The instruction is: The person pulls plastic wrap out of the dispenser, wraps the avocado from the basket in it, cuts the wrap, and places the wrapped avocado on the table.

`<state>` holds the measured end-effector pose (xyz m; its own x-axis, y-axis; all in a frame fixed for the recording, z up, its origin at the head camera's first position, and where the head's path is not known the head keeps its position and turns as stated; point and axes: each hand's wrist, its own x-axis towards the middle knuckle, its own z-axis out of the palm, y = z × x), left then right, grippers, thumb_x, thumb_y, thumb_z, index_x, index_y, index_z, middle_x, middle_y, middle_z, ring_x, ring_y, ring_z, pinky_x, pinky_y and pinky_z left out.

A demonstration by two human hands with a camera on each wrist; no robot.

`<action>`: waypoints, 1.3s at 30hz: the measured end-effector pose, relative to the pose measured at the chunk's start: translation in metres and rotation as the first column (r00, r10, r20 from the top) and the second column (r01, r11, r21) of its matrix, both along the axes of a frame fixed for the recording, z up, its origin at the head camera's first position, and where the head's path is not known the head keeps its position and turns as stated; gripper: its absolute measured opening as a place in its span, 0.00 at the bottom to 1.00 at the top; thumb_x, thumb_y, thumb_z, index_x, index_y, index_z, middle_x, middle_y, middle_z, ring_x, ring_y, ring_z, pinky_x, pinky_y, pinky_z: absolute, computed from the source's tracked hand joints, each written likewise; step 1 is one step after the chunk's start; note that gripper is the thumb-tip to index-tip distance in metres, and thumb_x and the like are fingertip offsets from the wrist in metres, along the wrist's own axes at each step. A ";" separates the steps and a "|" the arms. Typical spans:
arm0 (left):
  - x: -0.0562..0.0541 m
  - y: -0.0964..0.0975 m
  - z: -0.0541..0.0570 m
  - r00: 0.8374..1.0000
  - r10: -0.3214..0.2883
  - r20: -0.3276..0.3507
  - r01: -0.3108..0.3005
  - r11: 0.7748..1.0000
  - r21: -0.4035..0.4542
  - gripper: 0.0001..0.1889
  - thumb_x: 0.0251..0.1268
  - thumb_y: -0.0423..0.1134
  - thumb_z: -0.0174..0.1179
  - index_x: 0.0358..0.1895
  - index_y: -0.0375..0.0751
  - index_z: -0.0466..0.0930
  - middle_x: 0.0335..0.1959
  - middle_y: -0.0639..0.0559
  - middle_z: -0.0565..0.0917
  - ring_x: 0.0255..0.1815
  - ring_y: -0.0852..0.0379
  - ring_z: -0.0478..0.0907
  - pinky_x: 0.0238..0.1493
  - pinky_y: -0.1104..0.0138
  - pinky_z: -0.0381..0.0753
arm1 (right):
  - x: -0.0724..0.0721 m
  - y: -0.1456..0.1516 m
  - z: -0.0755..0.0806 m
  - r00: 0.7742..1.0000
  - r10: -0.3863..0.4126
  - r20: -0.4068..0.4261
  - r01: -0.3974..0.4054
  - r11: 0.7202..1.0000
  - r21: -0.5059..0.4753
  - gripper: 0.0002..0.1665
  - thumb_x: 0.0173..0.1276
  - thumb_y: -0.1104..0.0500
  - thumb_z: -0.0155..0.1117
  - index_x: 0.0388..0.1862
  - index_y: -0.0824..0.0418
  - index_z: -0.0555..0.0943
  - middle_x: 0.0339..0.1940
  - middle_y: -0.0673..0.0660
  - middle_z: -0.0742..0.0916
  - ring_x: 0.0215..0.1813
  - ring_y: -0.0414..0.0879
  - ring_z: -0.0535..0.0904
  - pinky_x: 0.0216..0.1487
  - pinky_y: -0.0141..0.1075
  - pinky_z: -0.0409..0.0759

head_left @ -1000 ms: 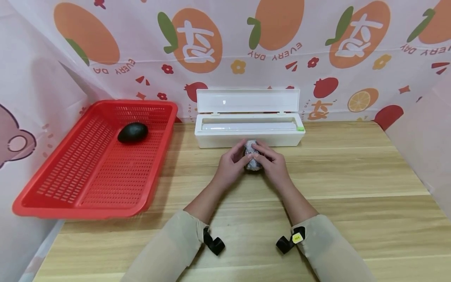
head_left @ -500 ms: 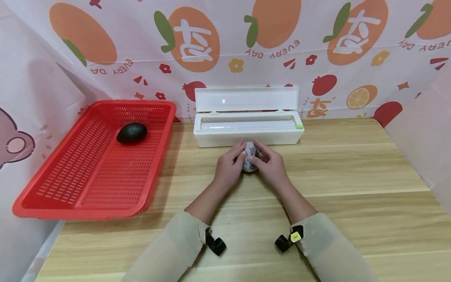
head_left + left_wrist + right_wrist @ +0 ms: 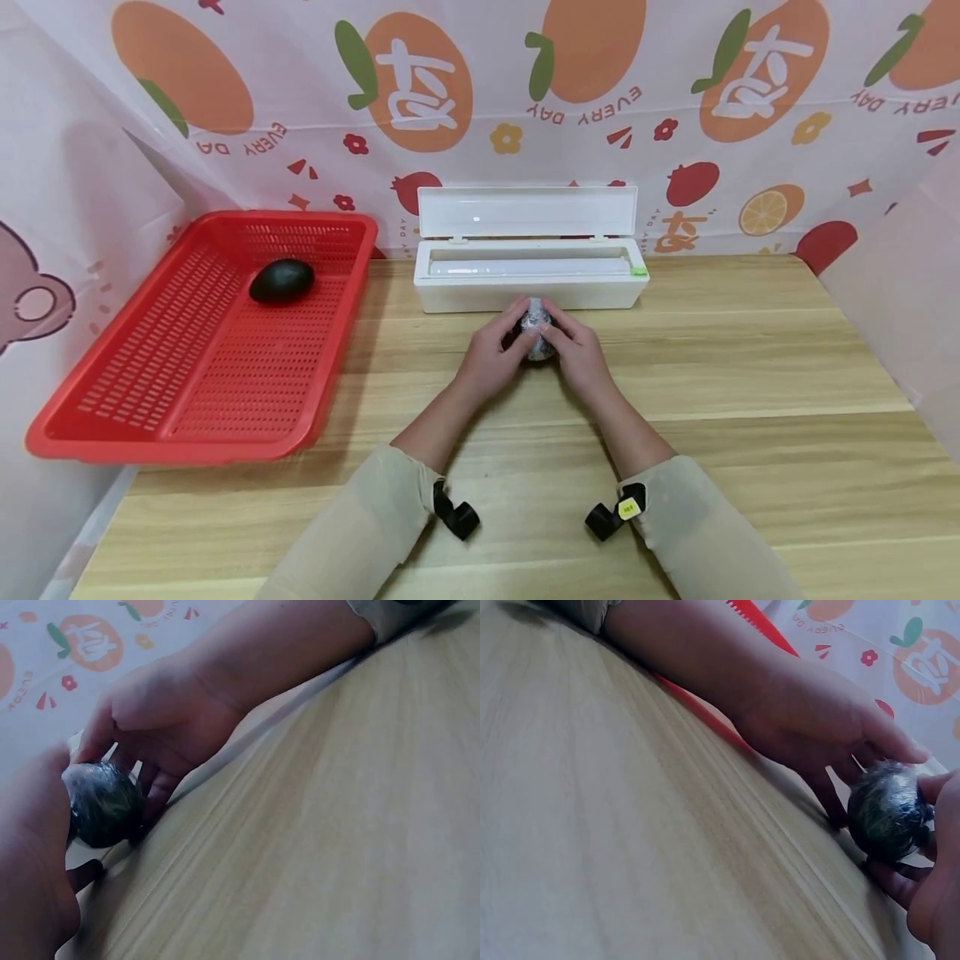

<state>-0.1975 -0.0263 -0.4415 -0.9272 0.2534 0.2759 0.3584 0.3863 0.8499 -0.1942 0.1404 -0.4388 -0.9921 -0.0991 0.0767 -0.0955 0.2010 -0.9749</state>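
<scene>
Both hands hold a dark avocado (image 3: 889,817) wrapped in clear, wrinkled plastic film, close over the table in front of the white box. My left hand (image 3: 486,357) curls round its left side, and my right hand (image 3: 583,354) grips the opposite side. In the head view the two thumbs meet on top, covering part of the film. Dark skin shows through the wrap in the left wrist view, where the avocado (image 3: 105,810) sits between the palms. Behind the hands stands the white cling film dispenser (image 3: 528,296), its lid (image 3: 528,212) raised and a film roll (image 3: 528,267) inside.
A red plastic basket (image 3: 187,452) stands on the left side of the wooden table (image 3: 750,483). Inside it lies an unwrapped dark avocado (image 3: 282,281). A fruit-print curtain (image 3: 300,92) hangs along the back, and a green slider (image 3: 639,272) sits at the dispenser's right end.
The thumbs drew apart on the avocado, showing more of its film, then came back together on top. Fingers shifted slightly around it; basket and dispenser stayed put.
</scene>
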 end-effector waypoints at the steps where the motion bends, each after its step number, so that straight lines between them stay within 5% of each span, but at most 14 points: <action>1: 0.000 0.000 0.000 0.999 -0.033 0.006 0.033 0.999 -0.015 0.30 0.74 0.52 0.53 0.74 0.46 0.64 0.76 0.53 0.63 0.76 0.57 0.59 0.75 0.60 0.59 | 0.000 0.000 0.001 1.000 -0.005 0.009 0.005 1.000 -0.006 0.27 0.77 0.51 0.54 0.72 0.53 0.69 0.73 0.51 0.72 0.76 0.45 0.63 0.75 0.41 0.60; 9: 0.002 -0.002 0.001 0.995 -0.102 -0.011 0.099 0.984 -0.145 0.33 0.75 0.53 0.51 0.78 0.49 0.53 0.79 0.58 0.51 0.78 0.59 0.52 0.76 0.62 0.54 | 0.003 -0.002 0.005 0.998 -0.061 0.034 0.059 0.996 0.070 0.26 0.79 0.52 0.46 0.73 0.49 0.68 0.75 0.47 0.69 0.77 0.43 0.60 0.77 0.41 0.56; 15: 0.001 -0.003 0.000 0.992 -0.010 -0.128 -0.010 0.988 -0.153 0.36 0.60 0.48 0.68 0.71 0.45 0.67 0.71 0.51 0.69 0.70 0.55 0.69 0.69 0.62 0.69 | 0.006 -0.004 0.005 0.997 -0.073 0.020 0.069 0.985 0.160 0.26 0.79 0.48 0.46 0.73 0.49 0.68 0.76 0.48 0.68 0.78 0.46 0.59 0.78 0.44 0.55; 19: 0.001 -0.001 -0.001 0.954 0.052 -0.296 -0.111 0.976 -0.185 0.35 0.50 0.44 0.76 0.63 0.38 0.77 0.61 0.43 0.80 0.60 0.51 0.79 0.60 0.62 0.78 | 0.007 -0.005 0.003 1.000 0.002 0.001 -0.002 0.989 0.149 0.31 0.77 0.45 0.50 0.75 0.51 0.65 0.77 0.47 0.66 0.79 0.43 0.57 0.78 0.41 0.53; 23: 0.002 0.000 0.002 0.891 0.046 -0.451 -0.181 0.948 -0.261 0.34 0.46 0.46 0.78 0.59 0.36 0.81 0.56 0.42 0.83 0.57 0.49 0.82 0.56 0.61 0.81 | 0.007 -0.005 0.003 0.999 0.030 -0.022 -0.027 0.992 0.127 0.33 0.76 0.47 0.54 0.76 0.54 0.64 0.77 0.50 0.66 0.79 0.46 0.57 0.78 0.43 0.54; 25: 0.002 0.000 0.003 0.873 0.032 -0.487 -0.194 0.938 -0.286 0.36 0.44 0.50 0.79 0.58 0.36 0.81 0.55 0.43 0.84 0.55 0.49 0.82 0.54 0.60 0.82 | 0.007 -0.005 0.004 1.000 0.023 -0.006 -0.023 0.998 0.066 0.30 0.76 0.51 0.55 0.74 0.55 0.67 0.76 0.51 0.68 0.78 0.47 0.59 0.78 0.43 0.54; 28: 0.002 -0.001 0.004 0.886 0.015 -0.464 -0.165 0.944 -0.286 0.37 0.43 0.52 0.79 0.58 0.36 0.81 0.55 0.45 0.82 0.56 0.49 0.79 0.56 0.60 0.80 | 0.005 -0.004 0.006 0.999 0.025 0.040 -0.023 0.999 -0.040 0.28 0.75 0.56 0.55 0.72 0.57 0.69 0.75 0.52 0.70 0.78 0.47 0.59 0.78 0.42 0.55; 33: 0.001 -0.003 0.002 0.940 -0.028 -0.340 -0.058 0.969 -0.239 0.33 0.51 0.50 0.76 0.59 0.38 0.77 0.63 0.45 0.75 0.64 0.50 0.72 0.65 0.59 0.73 | 0.003 -0.002 0.005 0.996 0.056 0.062 -0.048 0.990 -0.132 0.26 0.75 0.60 0.54 0.71 0.57 0.70 0.75 0.51 0.70 0.77 0.45 0.60 0.77 0.40 0.56; 39: 0.000 -0.002 0.003 0.965 -0.046 -0.258 -0.009 0.978 -0.209 0.32 0.58 0.48 0.71 0.64 0.45 0.71 0.59 0.49 0.82 0.57 0.55 0.80 0.58 0.60 0.79 | 0.002 0.000 0.001 0.995 0.088 -0.044 -0.088 0.996 0.002 0.23 0.78 0.54 0.51 0.70 0.51 0.73 0.74 0.48 0.71 0.77 0.44 0.61 0.78 0.43 0.55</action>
